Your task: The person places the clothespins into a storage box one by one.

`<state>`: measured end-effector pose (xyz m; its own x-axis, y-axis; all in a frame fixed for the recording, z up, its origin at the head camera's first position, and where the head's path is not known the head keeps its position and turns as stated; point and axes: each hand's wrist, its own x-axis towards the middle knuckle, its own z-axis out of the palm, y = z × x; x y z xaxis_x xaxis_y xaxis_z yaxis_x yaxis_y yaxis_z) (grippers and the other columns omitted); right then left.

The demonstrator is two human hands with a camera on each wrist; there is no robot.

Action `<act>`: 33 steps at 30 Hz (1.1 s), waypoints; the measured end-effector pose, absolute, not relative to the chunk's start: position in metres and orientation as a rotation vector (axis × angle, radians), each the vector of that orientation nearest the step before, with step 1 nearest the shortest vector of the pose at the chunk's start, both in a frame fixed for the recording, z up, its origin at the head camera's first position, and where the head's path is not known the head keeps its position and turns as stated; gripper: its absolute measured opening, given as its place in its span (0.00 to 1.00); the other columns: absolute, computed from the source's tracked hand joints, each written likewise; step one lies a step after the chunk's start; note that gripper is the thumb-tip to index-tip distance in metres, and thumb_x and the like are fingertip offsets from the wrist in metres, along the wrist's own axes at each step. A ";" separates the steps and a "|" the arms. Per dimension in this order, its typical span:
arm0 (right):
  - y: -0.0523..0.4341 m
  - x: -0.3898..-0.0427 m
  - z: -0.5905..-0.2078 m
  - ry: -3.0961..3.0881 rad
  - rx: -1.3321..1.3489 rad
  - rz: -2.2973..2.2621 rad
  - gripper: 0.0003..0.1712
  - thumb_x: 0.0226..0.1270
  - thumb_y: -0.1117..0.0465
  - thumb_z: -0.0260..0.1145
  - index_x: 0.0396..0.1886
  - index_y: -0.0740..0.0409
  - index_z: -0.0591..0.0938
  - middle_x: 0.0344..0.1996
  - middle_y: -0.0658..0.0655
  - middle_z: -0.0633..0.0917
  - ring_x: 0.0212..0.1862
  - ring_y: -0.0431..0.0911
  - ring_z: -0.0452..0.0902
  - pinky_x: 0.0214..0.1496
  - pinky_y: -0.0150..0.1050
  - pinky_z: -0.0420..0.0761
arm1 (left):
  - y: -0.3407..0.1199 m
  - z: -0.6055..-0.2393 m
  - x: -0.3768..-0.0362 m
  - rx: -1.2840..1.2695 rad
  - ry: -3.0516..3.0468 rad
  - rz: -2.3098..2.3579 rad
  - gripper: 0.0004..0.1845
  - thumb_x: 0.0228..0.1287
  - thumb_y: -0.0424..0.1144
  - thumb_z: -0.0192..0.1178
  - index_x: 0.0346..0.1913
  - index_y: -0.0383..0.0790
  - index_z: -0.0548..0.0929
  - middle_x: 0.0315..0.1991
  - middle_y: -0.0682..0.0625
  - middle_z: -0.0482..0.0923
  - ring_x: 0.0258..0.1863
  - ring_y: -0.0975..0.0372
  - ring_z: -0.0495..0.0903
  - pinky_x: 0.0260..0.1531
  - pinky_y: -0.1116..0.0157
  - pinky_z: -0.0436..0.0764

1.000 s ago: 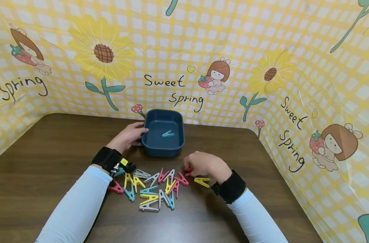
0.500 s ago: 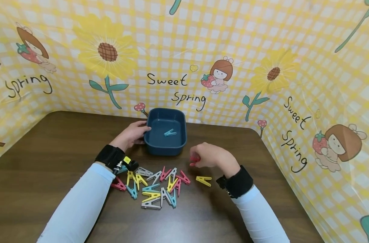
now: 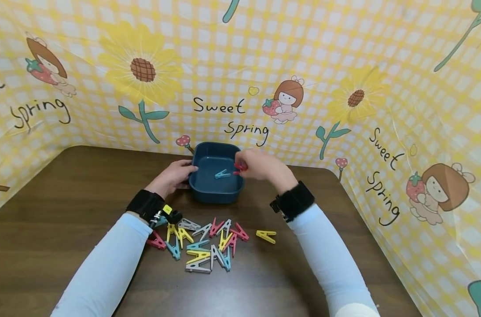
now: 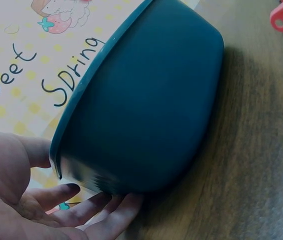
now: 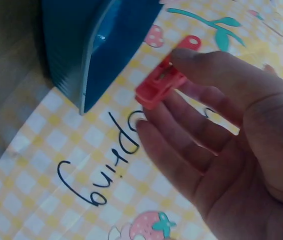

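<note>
Clothespins (image 3: 196, 253) in red, yellow, blue and grey lay in a loose cluster on the wooden table (image 3: 86, 185), on the near side of the dark blue bin (image 3: 216, 197). With its thumb over the rim and its fingers against the outer wall, the left hand (image 3: 174, 176) held the bin by its left side. The right hand (image 3: 260, 166) was at the bin's right edge, pinching a red clothespin (image 5: 164, 80) between thumb and fingers; the right wrist view showed a gap between that clip and the bin's rim. A light blue clothespin (image 3: 221, 174) lay on the bin's floor, a little right of its middle. One yellow clothespin (image 3: 266, 233) lay apart from the cluster, nearer than the bin and to its right. Behind the bin hung a yellow-and-white checked cloth (image 3: 208, 53), printed with sunflowers and the words "Sweet Spring". Black wrist bands (image 3: 146, 205) and pale blue sleeves (image 3: 101, 264) reached in from the bin's near side.
</note>
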<state>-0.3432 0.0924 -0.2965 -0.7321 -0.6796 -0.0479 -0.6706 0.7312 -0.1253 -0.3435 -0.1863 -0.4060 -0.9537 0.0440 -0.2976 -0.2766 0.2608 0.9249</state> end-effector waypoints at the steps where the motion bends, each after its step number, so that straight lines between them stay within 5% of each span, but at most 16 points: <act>1: 0.088 -0.348 -0.295 2.842 -1.106 -0.138 0.11 0.77 0.58 0.72 0.53 0.56 0.87 0.41 0.55 0.87 0.42 0.48 0.80 0.46 0.39 0.81 | -0.186 -0.406 -0.344 -0.214 2.268 1.750 0.36 0.89 0.45 0.48 0.89 0.40 0.51 0.83 0.33 0.63 0.77 0.43 0.72 0.76 0.41 0.77; 6: 0.066 -0.368 -0.296 2.818 -1.071 -0.009 0.11 0.77 0.57 0.72 0.55 0.53 0.87 0.45 0.54 0.88 0.47 0.48 0.82 0.55 0.41 0.85 | -0.187 -0.408 -0.347 -0.224 2.267 1.744 0.35 0.89 0.46 0.47 0.89 0.39 0.52 0.83 0.33 0.64 0.76 0.43 0.72 0.76 0.41 0.78; 15: 0.036 -0.396 -0.323 2.720 -1.078 0.273 0.08 0.78 0.57 0.72 0.51 0.51 0.88 0.47 0.52 0.90 0.48 0.45 0.84 0.55 0.40 0.86 | -0.185 -0.406 -0.346 -0.222 2.266 1.751 0.35 0.89 0.45 0.47 0.89 0.39 0.52 0.82 0.32 0.66 0.75 0.44 0.74 0.74 0.42 0.79; 33: 0.013 -0.401 -0.360 2.707 -1.020 0.396 0.13 0.75 0.60 0.74 0.56 0.49 0.89 0.48 0.51 0.91 0.47 0.44 0.87 0.56 0.41 0.89 | -0.186 -0.407 -0.346 -0.212 2.276 1.737 0.36 0.89 0.46 0.48 0.89 0.39 0.52 0.82 0.32 0.66 0.73 0.45 0.75 0.74 0.44 0.80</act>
